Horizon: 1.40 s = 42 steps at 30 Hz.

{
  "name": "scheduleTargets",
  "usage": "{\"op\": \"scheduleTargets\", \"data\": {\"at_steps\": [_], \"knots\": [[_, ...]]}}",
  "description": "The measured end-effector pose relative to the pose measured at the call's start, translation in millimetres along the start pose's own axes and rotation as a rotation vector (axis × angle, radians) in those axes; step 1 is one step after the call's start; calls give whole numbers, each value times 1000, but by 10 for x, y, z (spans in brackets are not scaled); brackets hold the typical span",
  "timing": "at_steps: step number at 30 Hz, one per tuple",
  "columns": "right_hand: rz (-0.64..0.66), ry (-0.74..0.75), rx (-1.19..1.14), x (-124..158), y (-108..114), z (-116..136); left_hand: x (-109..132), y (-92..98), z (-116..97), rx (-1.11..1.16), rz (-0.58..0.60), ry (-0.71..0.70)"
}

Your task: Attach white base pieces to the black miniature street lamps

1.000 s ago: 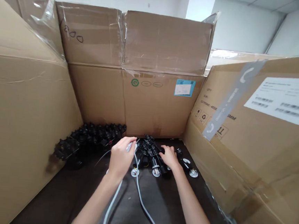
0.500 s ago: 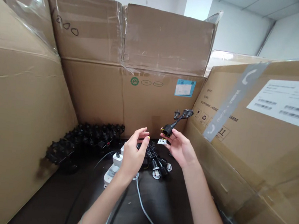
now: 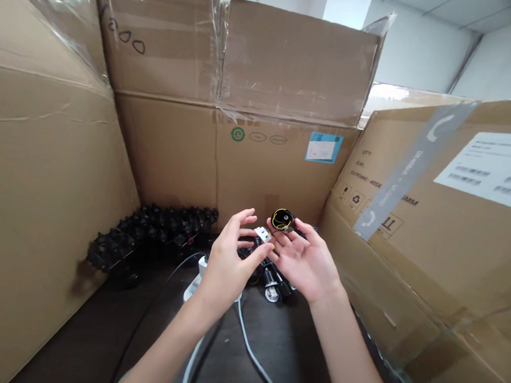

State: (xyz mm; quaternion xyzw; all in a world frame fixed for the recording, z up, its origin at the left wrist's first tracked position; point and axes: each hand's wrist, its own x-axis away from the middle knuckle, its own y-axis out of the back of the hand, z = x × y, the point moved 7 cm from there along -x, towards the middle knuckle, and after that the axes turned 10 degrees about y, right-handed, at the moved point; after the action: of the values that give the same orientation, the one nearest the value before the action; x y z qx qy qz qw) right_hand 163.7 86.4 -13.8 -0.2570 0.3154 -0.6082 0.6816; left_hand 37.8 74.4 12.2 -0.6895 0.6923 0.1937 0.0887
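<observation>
My right hand [image 3: 305, 258], palm turned up, holds a black round housing [image 3: 285, 217] at its fingertips and thumb. The housing's open end faces me, with thin yellow wire looped inside its rim. Between the thumb and fingers of my left hand [image 3: 232, 258] is a small white circuit board [image 3: 262, 234] with dark spots on it. It sits just below and left of the housing, and a thin wire seems to run between the two. The far end of the housing is hidden behind it.
Black cables with round white-ended parts [image 3: 272, 293] lie on the dark table [image 3: 232, 356] beneath my hands. A white power strip [image 3: 192, 287] and grey cord [image 3: 252, 355] are near my left wrist. Several black parts [image 3: 153, 233] are heaped at left. Cardboard boxes [image 3: 279, 175] surround the table.
The black housing has tipped so its open end faces me. My left hand has moved right to the white circuit board, which has shifted left and tilted.
</observation>
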Motion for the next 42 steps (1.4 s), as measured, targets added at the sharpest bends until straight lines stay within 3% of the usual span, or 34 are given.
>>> {"op": "scheduleTargets", "data": {"at_steps": [5, 11, 17, 42], "knots": [[28, 9, 6, 1, -22, -4, 2, 6, -40, -8, 4, -30], [-18, 6, 5, 10, -38, -64, 59, 160, -182, 19, -161, -211], [19, 13, 12, 48, -105, -108, 110, 204, -303, -5, -151, -332], [93, 154, 107, 75, -152, -26, 170, 203, -478, -193, -163, -484]]}}
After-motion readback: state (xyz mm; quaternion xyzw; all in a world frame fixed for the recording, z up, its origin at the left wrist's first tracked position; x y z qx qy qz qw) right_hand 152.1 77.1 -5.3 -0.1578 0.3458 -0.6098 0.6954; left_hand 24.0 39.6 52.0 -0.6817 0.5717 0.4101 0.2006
